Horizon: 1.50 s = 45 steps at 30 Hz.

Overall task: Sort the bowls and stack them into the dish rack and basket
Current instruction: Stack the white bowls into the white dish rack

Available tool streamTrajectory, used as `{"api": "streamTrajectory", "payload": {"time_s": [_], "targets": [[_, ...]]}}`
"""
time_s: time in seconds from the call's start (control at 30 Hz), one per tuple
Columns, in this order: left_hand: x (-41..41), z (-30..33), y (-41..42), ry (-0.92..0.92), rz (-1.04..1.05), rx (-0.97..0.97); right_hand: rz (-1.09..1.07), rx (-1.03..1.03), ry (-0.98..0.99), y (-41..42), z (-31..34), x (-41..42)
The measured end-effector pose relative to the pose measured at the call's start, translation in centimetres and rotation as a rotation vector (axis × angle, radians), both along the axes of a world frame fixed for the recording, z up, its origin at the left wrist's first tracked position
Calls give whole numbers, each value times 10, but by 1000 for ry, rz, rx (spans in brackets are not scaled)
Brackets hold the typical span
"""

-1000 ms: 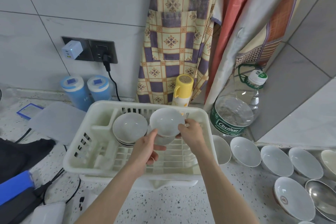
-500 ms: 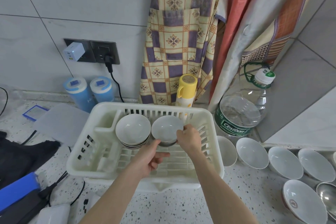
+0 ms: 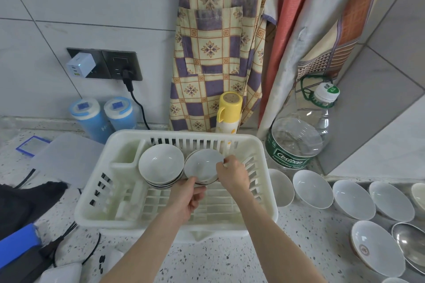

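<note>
Speckled stone counter (image 3: 218,259) runs below a grey tiled wall, with patterned cloths (image 3: 216,48) hanging at the back. On the counter stands a white plastic dish rack (image 3: 96,204). Inside it, toward the rear, sits a stack of white bowls (image 3: 161,165), open side up.

Just right of that stack, a second white bowl (image 3: 202,163) is low inside the rack, its near edge touching the stack. The left hand (image 3: 186,197) pinches this bowl's near rim between thumb and fingers. The right hand (image 3: 232,174) grips its right rim, fingers curled over the edge. Whether another bowl lies beneath it cannot be told with certainty, though a dark rim shows under its near edge.

Right of the rack, on the counter, a row of white bowls (image 3: 312,188) lies tilted, each beside the next. Nearer the viewer lie a bowl with a red mark (image 3: 374,248) and a steel bowl (image 3: 411,243).

Behind the rack stand a yellow-capped bottle (image 3: 230,108), two blue-lidded containers (image 3: 101,115) and a large clear water jug (image 3: 299,135). A charger (image 3: 79,68) and a black plug (image 3: 127,77) occupy the wall socket.
</note>
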State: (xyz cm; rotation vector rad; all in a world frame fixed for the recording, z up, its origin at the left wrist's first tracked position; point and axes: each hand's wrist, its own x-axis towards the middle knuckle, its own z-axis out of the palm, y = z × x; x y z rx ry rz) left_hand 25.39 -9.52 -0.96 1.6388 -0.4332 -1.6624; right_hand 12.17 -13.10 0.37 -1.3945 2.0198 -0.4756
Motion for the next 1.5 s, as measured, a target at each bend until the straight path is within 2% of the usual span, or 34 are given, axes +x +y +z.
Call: {"api": "streamTrajectory", "payload": {"time_s": [0.23, 0.4, 0.6, 1.13, 1.5], "targets": [[-2, -3, -2, 59, 35, 10, -8, 27, 25, 2, -1, -3], [-2, -5, -4, 44, 36, -1, -1, 92, -73, -1, 1, -2], [-4, -4, -2, 40, 30, -9, -43, 75, -147, 0, 2, -3], [0, -3, -4, 36, -9, -7, -73, 102, -139, 6, 4, -5], [7, 12, 17, 75, -78, -23, 13, 69, -150, 34, 27, -15]]}}
